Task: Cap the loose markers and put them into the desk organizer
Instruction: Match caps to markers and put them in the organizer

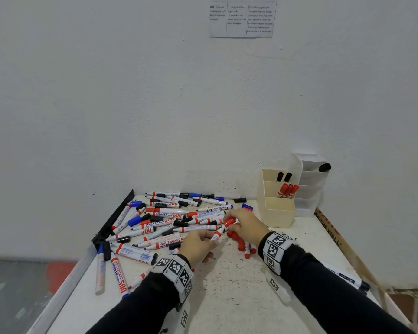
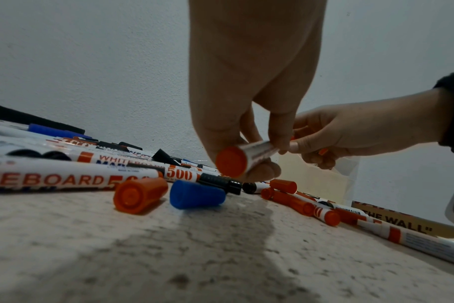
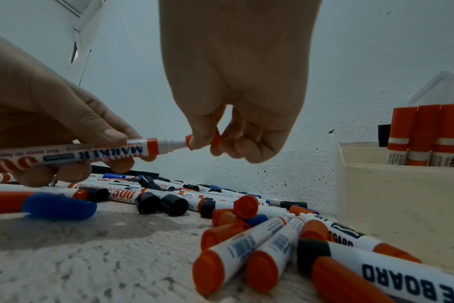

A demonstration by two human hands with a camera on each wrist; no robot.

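My left hand [image 1: 198, 243] grips a white whiteboard marker with red bands [image 3: 91, 154] by its barrel, a little above the table. Its bare tip points at a red cap [image 3: 213, 141] that my right hand [image 1: 244, 225] pinches in its fingertips; the cap's mouth sits just over the tip. In the left wrist view the marker's red end [image 2: 232, 162] faces the camera. A cream desk organizer [image 1: 275, 210] stands at the back right, holding red-capped markers [image 1: 287, 190] and two black-capped ones [image 1: 284, 177].
A heap of loose markers and caps [image 1: 164, 218] covers the table's left and middle. Loose red caps and markers [image 1: 241, 244] lie under my right hand. A loose red cap [image 2: 140, 194] and blue cap [image 2: 197, 194] lie near my left hand. A white organizer [image 1: 309, 184] stands behind the cream one.
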